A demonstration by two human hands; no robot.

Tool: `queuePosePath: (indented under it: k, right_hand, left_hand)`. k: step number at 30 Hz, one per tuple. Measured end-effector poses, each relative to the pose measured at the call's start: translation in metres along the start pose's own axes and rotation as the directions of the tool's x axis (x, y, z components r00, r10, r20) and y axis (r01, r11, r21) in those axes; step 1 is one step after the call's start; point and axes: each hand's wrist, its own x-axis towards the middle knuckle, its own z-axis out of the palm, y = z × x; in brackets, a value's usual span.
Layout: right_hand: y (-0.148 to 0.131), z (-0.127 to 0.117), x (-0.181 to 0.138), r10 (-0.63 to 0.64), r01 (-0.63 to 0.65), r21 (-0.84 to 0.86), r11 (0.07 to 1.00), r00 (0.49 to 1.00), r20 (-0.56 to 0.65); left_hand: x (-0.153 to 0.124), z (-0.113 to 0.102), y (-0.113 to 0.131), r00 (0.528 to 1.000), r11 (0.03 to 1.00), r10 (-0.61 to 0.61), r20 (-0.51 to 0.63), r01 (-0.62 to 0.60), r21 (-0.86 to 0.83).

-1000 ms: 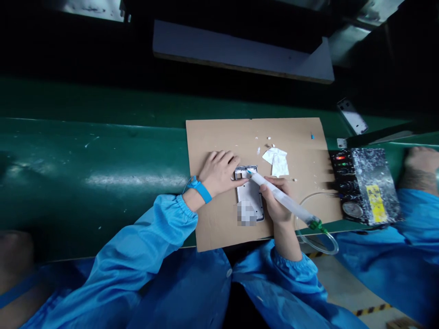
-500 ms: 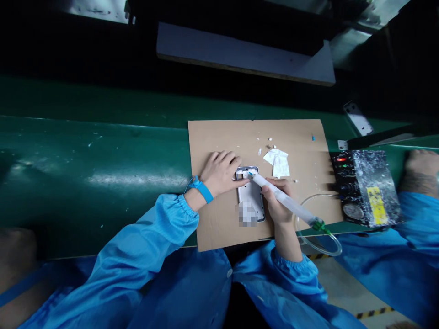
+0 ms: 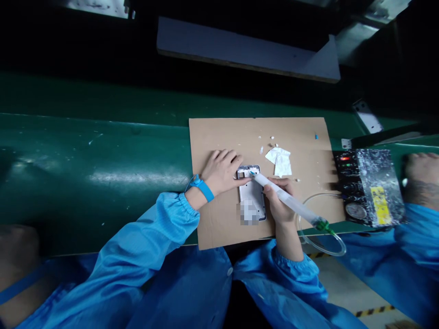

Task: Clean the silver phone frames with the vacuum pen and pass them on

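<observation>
A silver phone frame lies on a cardboard sheet. My left hand rests flat on the frame's left top corner, fingers stretched out, pressing it down. My right hand is wrapped round a white glue syringe, held like a pen. The syringe's blue tip touches the frame's top edge. A green fitting at the syringe's rear joins a clear hose that loops off the table edge. A blue strap circles my left wrist.
A crumpled white wipe and white crumbs lie on the cardboard beyond the frame. A black dispenser box with lights and a gauge stands to the right. Another person's hand in a blue sleeve rests beside it. The green belt stretches left.
The hands and syringe stay almost where they were; the syringe tip has crept slightly along the frame's top edge. The view has shifted a little.
</observation>
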Motion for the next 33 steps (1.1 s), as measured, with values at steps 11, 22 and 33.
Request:
queuePosePath:
  k: [11,22,33]
  right_hand:
    - [-0.0004,0.0002,-0.0001,-0.011,0.011,0.003,1.000,1.000,0.010]
    - [-0.0038,0.0020,0.0011,0.018,-0.018,0.023,1.000,1.000,-0.006]
    - [-0.0026,0.0002,0.0023,0.014,-0.014,-0.019,1.000,1.000,-0.016]
  left_hand:
    - [-0.0001,-0.0003,0.0008,1.000,1.000,-0.006,-0.004,0.006,-0.003]
    - [0.0007,0.0001,0.0010,1.000,1.000,-0.004,-0.005,0.004,-0.009]
    - [0.0012,-0.0007,0.0007,1.000,1.000,-0.003,0.003,0.003,-0.005]
